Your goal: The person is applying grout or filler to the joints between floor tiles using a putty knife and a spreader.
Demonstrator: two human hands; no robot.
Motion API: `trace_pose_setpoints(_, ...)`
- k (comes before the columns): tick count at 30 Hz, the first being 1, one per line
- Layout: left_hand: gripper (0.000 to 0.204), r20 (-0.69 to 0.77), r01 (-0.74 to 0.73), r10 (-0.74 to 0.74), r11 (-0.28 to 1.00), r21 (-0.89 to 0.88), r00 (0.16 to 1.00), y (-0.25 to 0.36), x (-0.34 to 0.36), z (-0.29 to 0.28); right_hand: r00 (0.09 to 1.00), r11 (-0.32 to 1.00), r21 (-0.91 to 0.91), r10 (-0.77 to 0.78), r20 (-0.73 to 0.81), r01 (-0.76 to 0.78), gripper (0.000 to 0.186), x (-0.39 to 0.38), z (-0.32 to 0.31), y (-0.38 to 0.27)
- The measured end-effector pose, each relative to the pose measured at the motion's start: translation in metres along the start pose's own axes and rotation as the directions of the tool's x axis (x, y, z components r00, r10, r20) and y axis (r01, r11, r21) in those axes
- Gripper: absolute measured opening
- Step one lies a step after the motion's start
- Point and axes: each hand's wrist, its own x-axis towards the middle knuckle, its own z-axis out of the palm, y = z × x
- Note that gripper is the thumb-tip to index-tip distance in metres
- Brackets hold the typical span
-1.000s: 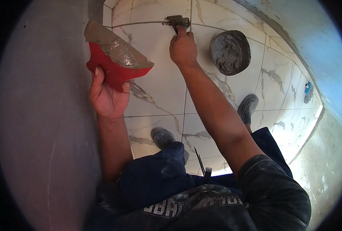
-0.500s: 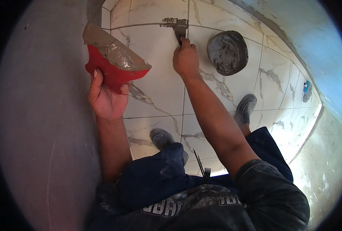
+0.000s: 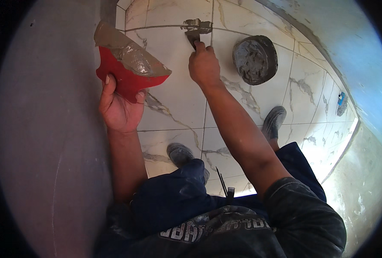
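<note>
My left hand (image 3: 123, 112) grips a wide red spatula (image 3: 128, 81), its long upper edge coated with wet grey-brown paste. It is held up near the grey wall. Over the tiled floor (image 3: 173, 94), my right hand (image 3: 205, 68) is closed round a small dark putty knife (image 3: 192, 37). The knife's blade meets a patch of grey paste (image 3: 205, 26) smeared along a joint between tiles. Right of that hand stands a round dark tub (image 3: 273, 58) holding grey paste (image 3: 252, 58).
A grey wall (image 3: 57, 129) rises close on my left, and a pale curved wall (image 3: 350, 47) bounds the right. A blue-and-grey brush-like thing (image 3: 341, 104) lies far right. My shoes (image 3: 274, 120) stand on the marbled white tiles.
My right hand and the putty knife have shifted slightly left, and the blade has tilted. More paste now shows to the right of the blade. My left hand holds nearly the same place.
</note>
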Motion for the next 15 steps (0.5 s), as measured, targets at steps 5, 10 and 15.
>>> trace_pose_setpoints(5, 0.033, -0.025, -0.004, 0.003, 0.999, -0.043, 1.000, -0.004, 0.003, 0.002, 0.960, 0.996, 0.075, -0.027, -0.279, 0.050, 0.038, 0.024, -0.015, 0.018)
trace_pose_setpoints(10, 0.033, -0.008, 0.007, -0.007, 0.999, -0.049, 1.000, -0.003, 0.002, 0.000, 0.951, 0.988, 0.140, 0.107, -0.290, -0.068, 0.038, 0.012, -0.008, 0.032)
trace_pose_setpoints(15, 0.033, -0.002, 0.013, -0.013, 0.999, -0.048, 1.000, -0.003, 0.005, 0.003, 0.951, 0.983, 0.113, 0.167, -0.261, -0.142, 0.039, 0.018, -0.010, 0.027)
